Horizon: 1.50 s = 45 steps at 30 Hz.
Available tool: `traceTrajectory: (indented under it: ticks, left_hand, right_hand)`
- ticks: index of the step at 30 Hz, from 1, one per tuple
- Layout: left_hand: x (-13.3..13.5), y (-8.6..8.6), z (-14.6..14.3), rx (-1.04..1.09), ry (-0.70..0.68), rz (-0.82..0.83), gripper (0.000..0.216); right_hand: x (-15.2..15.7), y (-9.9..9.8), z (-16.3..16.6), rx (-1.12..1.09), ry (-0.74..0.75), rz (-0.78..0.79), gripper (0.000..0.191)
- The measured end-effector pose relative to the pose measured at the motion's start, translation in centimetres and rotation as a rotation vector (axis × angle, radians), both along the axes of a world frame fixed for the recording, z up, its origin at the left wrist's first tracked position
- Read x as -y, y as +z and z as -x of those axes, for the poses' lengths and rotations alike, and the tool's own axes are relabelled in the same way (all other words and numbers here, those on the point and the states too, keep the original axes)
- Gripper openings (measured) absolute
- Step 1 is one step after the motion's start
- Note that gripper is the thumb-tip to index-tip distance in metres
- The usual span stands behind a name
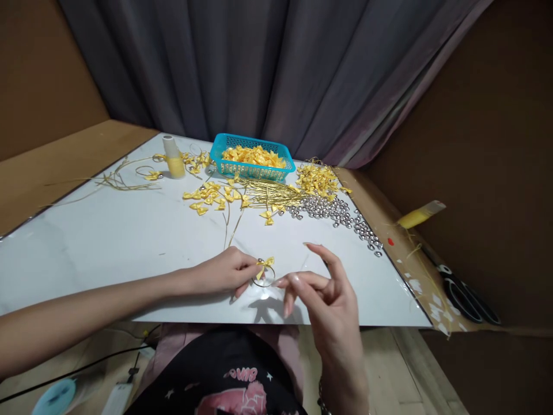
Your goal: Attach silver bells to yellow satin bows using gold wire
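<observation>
My left hand [227, 271] pinches a yellow bow [266, 264] fixed on a thin gold wire ring [264, 285], just above the white table near its front edge. A small silver bead [260, 261] shows at the bow beside my fingertips. My right hand [322, 291] hovers to the right of the ring, index finger raised and the other fingers loosely bent apart. One of its fingertips comes close to the ring; whether it touches, I cannot tell. Nothing is visible between the right fingers.
Behind stands a blue basket [253, 171] of yellow bows. Around it lie gold wires [270, 193], loose bows [317, 177], silver beads [322, 206] and a yellow thread spool [175, 164]. Black scissors [464, 294] and another spool [421, 214] lie right. A grey curtain [242, 63] hangs behind.
</observation>
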State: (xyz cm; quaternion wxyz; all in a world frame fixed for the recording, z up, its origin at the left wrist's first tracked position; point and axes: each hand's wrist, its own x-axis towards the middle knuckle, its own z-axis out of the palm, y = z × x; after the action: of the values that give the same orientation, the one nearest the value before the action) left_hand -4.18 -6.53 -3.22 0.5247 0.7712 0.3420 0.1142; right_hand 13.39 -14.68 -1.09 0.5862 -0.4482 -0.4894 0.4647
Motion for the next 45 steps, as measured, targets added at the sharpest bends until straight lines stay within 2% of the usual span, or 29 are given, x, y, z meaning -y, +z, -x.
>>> traceTrajectory:
  ticks: [2,5,13,22,30,36,39,42,45]
  left_hand:
    - [0.1,0.1,-0.1,0.0,0.012,0.015,0.044]
    - [0.2,0.3,-0.2,0.016,0.04,0.047,0.042]
    - [0.5,0.7,-0.4,0.079,0.121,0.132,0.042]
    - [0.9,0.4,-0.5,0.118,0.14,0.185,0.046]
    - [1.1,0.0,-0.6,0.137,0.127,0.197,0.042]
    - [1.2,0.2,-0.6,0.131,0.177,0.157,0.039]
    - [1.2,0.4,-0.5,0.131,0.209,0.118,0.039]
    - [1.2,0.4,-0.4,0.132,0.217,0.083,0.047]
    - [1.4,0.1,-0.4,0.11,0.199,0.048,0.049]
  right_hand:
    - [0.0,-0.2,0.5,0.078,0.026,0.092,0.036]
    - [-0.2,-0.6,1.0,0.28,-0.005,0.144,0.01]
    - [-0.2,-2.6,1.6,0.681,-0.194,-0.044,0.014]
    - [-0.2,-3.2,2.2,0.908,-0.28,-0.193,0.019]
    - [-0.2,-2.8,2.5,0.973,-0.287,-0.217,0.024]
    - [-0.2,-2.8,2.8,0.979,-0.291,-0.226,0.024]
    - [0.2,-2.6,2.7,0.924,-0.268,-0.224,0.019]
    - [0.4,-2.1,2.1,0.813,-0.337,-0.25,0.011]
    - [0.1,-1.9,1.0,0.712,-0.367,-0.191,0.02]
